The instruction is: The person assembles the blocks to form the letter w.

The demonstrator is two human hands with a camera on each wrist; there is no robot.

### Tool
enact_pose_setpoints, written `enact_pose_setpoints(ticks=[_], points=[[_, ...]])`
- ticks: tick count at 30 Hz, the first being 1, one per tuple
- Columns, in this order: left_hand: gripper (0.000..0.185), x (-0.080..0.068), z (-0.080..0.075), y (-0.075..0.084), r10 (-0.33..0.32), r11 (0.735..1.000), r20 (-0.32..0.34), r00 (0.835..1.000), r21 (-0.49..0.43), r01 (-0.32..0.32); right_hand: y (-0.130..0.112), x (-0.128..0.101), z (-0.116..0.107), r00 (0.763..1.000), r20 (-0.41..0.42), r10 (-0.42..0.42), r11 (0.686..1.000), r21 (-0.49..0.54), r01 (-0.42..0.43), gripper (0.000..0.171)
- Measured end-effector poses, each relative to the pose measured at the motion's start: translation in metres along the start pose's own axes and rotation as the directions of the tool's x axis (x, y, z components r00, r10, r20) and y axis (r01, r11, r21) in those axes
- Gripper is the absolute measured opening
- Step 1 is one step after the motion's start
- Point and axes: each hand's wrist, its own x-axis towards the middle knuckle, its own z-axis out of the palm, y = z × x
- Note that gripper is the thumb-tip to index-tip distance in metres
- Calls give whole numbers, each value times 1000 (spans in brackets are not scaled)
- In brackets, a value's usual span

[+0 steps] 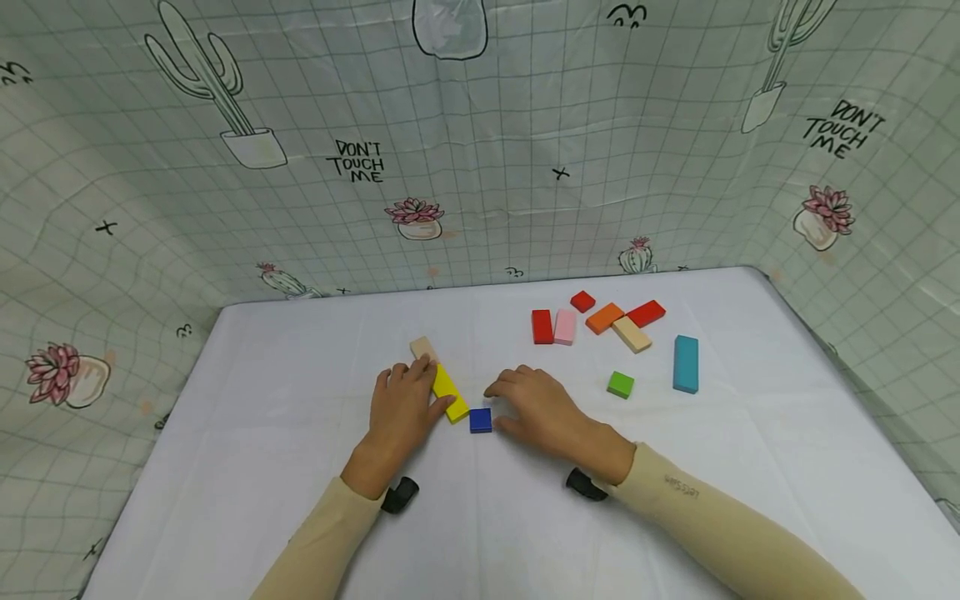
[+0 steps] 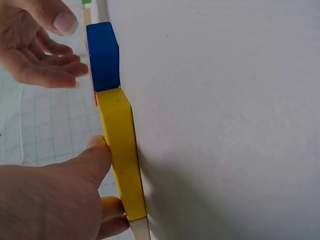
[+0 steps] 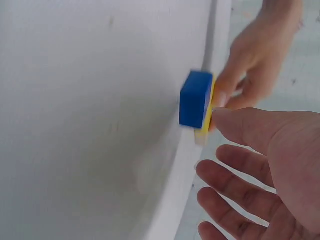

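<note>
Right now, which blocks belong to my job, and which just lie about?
Seemingly involved:
long yellow block, at your left hand
square blue block, near your right hand
pale beige block, against the yellow

Lying about:
two red rectangular blocks
red square block
pink rectangular block
orange rectangular block
tan rectangular block
green square block
long teal block

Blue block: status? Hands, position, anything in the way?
Left hand touching yellow block. Right hand beside blue block, contact unclear. Blue block at yellow block's near end. Nothing seen between right hand and blue block.
</note>
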Motion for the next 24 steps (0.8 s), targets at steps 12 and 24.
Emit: enact_pose_setpoints(ticks=[12,24], points=[[64,-2,0,-2,18,1000,-13,1000,14,-17,43,-2,-18,988,-84,128,992,-9,-129,45],[62,-1,2,-2,12,1000,-24,1000,-23,-12,92,14,-38,976,-81,203,979,-13,-205,58]])
